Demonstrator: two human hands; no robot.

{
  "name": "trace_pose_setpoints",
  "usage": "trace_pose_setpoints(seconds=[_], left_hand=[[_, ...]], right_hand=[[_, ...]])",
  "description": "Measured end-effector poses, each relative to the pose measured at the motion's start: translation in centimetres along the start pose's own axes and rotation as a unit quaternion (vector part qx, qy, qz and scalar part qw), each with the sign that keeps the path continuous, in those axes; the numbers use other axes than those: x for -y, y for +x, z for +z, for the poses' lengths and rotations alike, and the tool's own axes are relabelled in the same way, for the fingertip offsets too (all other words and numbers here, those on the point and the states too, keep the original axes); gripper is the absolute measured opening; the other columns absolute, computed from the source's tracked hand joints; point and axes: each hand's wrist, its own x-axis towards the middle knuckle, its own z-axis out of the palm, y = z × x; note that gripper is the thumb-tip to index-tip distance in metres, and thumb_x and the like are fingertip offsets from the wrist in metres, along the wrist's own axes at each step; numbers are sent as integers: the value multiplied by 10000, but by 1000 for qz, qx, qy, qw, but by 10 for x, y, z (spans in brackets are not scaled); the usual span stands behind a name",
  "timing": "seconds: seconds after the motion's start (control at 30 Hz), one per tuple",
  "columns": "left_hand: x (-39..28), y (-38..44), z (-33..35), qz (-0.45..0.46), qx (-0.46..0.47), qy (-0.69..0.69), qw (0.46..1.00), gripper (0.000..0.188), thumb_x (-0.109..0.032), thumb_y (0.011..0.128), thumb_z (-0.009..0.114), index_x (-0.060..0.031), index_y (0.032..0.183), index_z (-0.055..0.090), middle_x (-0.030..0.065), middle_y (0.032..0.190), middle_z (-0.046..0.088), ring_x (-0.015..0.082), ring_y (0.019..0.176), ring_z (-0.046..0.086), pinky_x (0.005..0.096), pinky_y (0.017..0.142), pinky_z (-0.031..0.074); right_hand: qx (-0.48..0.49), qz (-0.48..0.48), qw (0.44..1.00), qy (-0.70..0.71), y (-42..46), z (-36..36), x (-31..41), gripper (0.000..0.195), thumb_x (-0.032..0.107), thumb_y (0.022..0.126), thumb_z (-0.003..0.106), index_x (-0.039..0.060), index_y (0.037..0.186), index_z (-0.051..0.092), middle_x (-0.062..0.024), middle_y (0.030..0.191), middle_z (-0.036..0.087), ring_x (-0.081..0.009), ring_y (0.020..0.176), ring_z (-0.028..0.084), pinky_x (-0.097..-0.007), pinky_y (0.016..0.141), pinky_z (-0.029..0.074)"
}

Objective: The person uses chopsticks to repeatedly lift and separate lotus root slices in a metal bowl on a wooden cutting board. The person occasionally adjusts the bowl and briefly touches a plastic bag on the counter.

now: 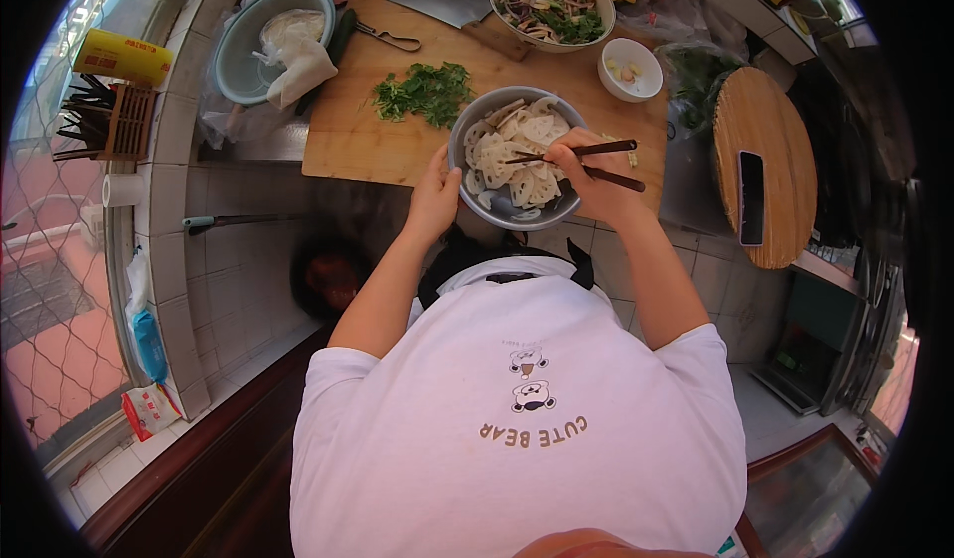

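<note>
A grey metal bowl [555,220] filled with sliced lotus root [498,157] is at the front edge of the wooden cutting board [350,148]. My left hand [434,199] grips the bowl's left rim, thumb on top. In my right hand [596,178] is a pair of dark chopsticks [613,146], their tips among the lotus slices. Chopped green herbs [425,94] lie in a pile on the board, left of the bowl. Part of the bowl's right side is hidden behind my right hand.
Behind are a cleaver [440,3], a bowl of mixed vegetables [551,10] and a small white bowl with garlic cloves [630,70]. To the left stand a light-blue basin [237,57] and a peeler [399,41]. A phone [751,199] rests on a round wooden board [775,129] at right.
</note>
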Motion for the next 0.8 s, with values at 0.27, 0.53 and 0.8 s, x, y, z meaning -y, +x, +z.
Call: trace_pose_setpoints(seconds=[0.27,0.53,0.8], left_hand=[[10,6,-1,5,-4,34,999,465,-139,906,455,-97,1351,324,71,728,599,132,635,570,266,612,447],[0,4,1,5,16,-34,999,447,-111,923,425,-84,1352,300,64,789,601,104,625,549,241,577,444],[1,4,2,7,16,-50,999,442,-120,922,431,-85,1347,314,57,772,598,102,623,552,244,568,451]], right_hand=[[-163,59,984,38,-10,-18,-8,204,183,894,559,-9,852,616,-44,767,586,-107,679,546,-240,599,442],[-29,109,990,90,-35,4,-5,171,178,854,608,10,865,634,-73,795,626,-161,695,569,-268,598,452],[-87,121,985,86,-32,-1,-7,147,165,846,617,18,839,627,-70,772,616,-148,650,554,-262,587,445]])
